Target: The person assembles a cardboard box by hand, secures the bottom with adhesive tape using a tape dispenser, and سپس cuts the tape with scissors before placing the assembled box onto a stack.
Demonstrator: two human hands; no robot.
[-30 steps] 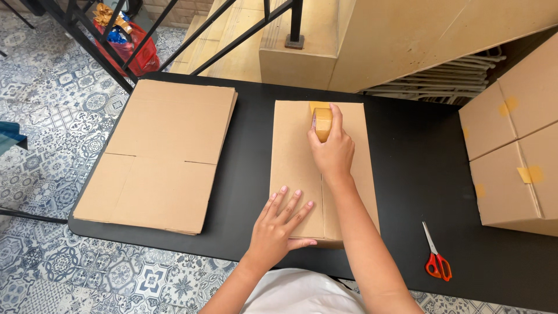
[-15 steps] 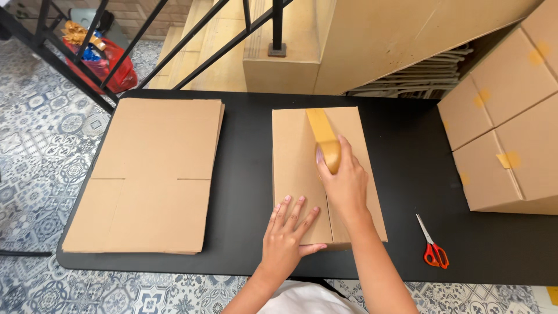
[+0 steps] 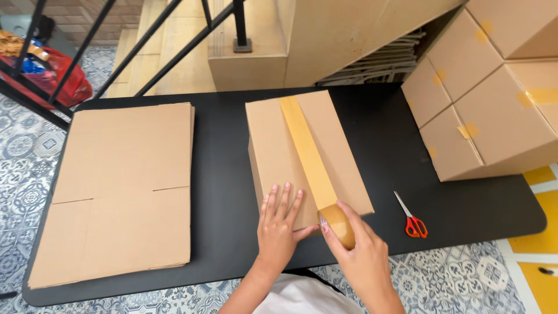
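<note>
Overhead, the right hand wraps its grip around the tape roll at the near edge of the cardboard box on the black tabletop, while the left hand, fingers spread, presses the light, stiff lid flat.

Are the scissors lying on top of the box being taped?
No, the red-handled scissors lie on the black table, to the right of the box and apart from it.

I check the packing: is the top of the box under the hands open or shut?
Shut. The box flaps lie flat, and a tape strip runs along the seam to the roll in the right hand.
</note>
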